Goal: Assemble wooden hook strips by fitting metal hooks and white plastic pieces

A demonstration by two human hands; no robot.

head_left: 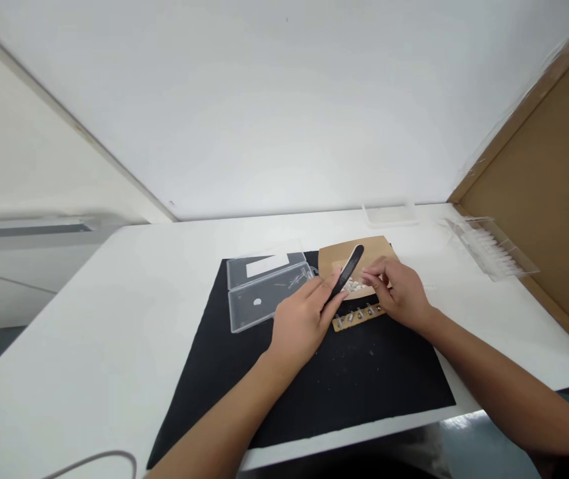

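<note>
My left hand (pixel 304 316) is closed around a black nail file (pixel 348 271) with a pale edge, which slants up and to the right. To its right, my right hand (pixel 400 289) has thumb and fingertips pinched together; whatever they hold is too small to make out. Both hands are over a brown paper tray (pixel 334 256) with small white pieces (pixel 353 285) in it. Just below the tray lies a tan strip (pixel 359 319) bearing several small clear and metallic parts. An open clear plastic case (pixel 244 313) sits left of my left hand, with thin pieces inside.
A black mat (pixel 344 386) lies under the work on the white table (pixel 80 359). At the back stands a clear tray (pixel 389 214). Clear boxes of nail tips (pixel 496 249) rest by the cardboard panel (pixel 548 186) at right. A cable (pixel 110 454) curves at front left.
</note>
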